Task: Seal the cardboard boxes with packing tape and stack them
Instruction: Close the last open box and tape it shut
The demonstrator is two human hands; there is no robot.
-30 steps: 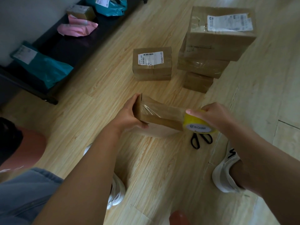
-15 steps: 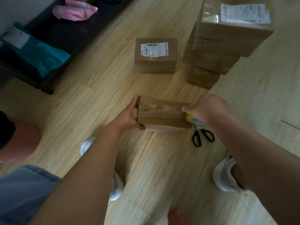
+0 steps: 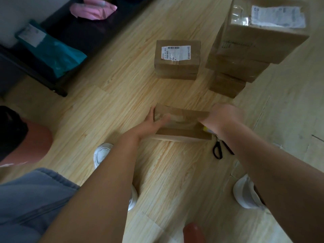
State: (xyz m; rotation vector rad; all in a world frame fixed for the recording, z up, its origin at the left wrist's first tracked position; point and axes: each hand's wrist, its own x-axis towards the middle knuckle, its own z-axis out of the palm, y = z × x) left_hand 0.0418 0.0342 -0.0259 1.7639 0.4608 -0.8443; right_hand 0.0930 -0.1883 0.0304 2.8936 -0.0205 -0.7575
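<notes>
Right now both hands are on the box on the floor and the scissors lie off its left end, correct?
No. The head view shows the scissors off the right end of the box, near the right hand, which holds the yellow tape roll. The left hand grips the left end.

The person wears white trainers. The left shoe (image 3: 102, 155) has a rounded toe with a fine ribbed mesh across the upper and a pale rim round the sole. Its middle is hidden behind the left forearm (image 3: 108, 181), and its heel end shows again on the other side. The right shoe (image 3: 245, 195) is the same white, smooth and rounded, with something dark at the ankle opening. The leg on the left side is covered in grey-blue cloth (image 3: 35, 199), soft like jersey, ending in a thick, rolled, stitched hem. The left forearm and the right forearm (image 3: 271, 163) are bare down to the left hand (image 3: 154, 123) and the right hand (image 3: 222, 118), which is blurred.
</notes>
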